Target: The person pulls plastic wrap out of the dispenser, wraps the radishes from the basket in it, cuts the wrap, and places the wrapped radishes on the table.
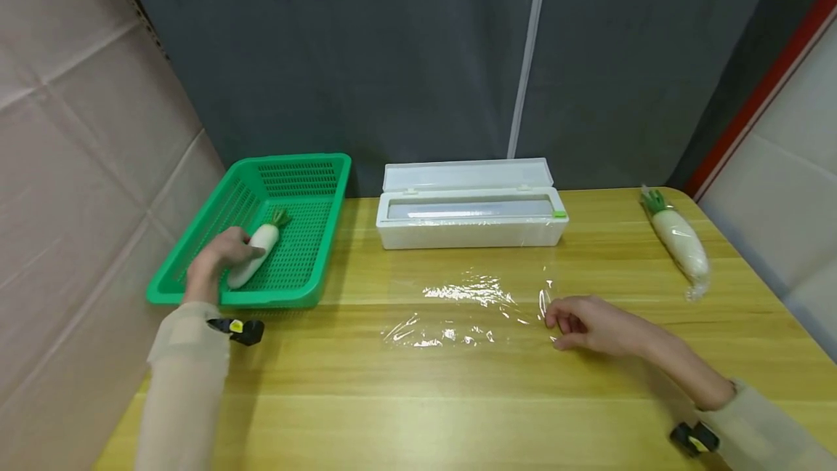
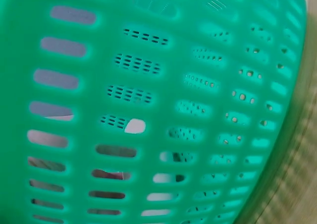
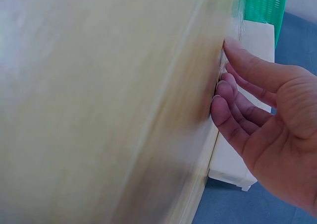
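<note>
A white radish [image 1: 266,237] with short green stalks lies in the green basket [image 1: 317,267]. My left hand [image 1: 222,251] reaches over the near rim and grips the radish from above; in the left wrist view the slotted basket wall [image 2: 124,144] hides most of that grip. On the table, a sheet of clear plastic wrap [image 1: 467,293] spreads out in front of a white wrap dispenser [image 1: 471,235]. At the sheet's right edge is my right hand [image 1: 591,325], thumb and bent fingers apart. In the right wrist view its fingertips [image 3: 218,105] rest at the tabletop with nothing held.
A second radish [image 1: 681,242], wrapped in clear film, lies at the right of the wooden table [image 1: 366,413]. The dispenser's lid [image 1: 467,175] stands raised at the back. Behind the table hangs a dark grey curtain [image 1: 340,57]; pale walls flank both sides.
</note>
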`<state>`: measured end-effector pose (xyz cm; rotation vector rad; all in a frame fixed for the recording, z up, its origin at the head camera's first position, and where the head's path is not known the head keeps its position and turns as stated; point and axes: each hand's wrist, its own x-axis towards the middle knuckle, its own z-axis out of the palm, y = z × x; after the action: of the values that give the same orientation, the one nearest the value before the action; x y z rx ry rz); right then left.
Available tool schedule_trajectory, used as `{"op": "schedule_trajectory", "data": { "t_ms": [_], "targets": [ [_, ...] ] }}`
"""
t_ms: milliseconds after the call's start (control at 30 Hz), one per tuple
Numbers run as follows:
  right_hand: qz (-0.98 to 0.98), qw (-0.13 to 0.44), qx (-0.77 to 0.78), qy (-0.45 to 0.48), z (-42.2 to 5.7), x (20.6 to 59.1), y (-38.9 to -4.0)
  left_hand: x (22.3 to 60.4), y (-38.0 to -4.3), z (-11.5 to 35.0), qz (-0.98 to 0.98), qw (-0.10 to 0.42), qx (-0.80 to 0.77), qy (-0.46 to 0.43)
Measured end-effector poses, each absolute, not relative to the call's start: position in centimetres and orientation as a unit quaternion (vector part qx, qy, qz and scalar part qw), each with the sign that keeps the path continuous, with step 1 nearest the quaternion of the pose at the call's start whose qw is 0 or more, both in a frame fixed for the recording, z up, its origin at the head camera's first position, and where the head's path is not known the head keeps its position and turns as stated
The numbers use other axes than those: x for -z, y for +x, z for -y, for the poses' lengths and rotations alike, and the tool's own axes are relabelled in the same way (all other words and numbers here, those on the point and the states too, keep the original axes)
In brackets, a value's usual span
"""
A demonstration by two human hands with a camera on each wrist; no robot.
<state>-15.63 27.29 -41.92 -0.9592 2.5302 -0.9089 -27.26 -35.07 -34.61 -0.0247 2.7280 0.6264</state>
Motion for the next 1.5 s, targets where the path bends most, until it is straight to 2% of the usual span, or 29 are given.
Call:
{"op": "schedule_trajectory", "data": {
  "t_ms": [200, 1000, 1500],
  "targets": [
    [-0.877, 0.138, 0.315, -0.335, -27.3, 41.9, -15.6, 34.7, -27.3, 35.3, -0.963, 0.149, -0.225, 0.013],
    [-0.878, 0.13, 0.32, -0.332, -27.3, 42.1, -15.4, 34.0, -27.2, 33.5, -0.968, -0.001, -0.248, 0.03],
    [-0.881, 0.139, 0.318, -0.323, -27.2, 42.1, -15.5, 31.0, -26.1, 28.6, -0.951, -0.103, -0.282, 0.079]
  ]
}}
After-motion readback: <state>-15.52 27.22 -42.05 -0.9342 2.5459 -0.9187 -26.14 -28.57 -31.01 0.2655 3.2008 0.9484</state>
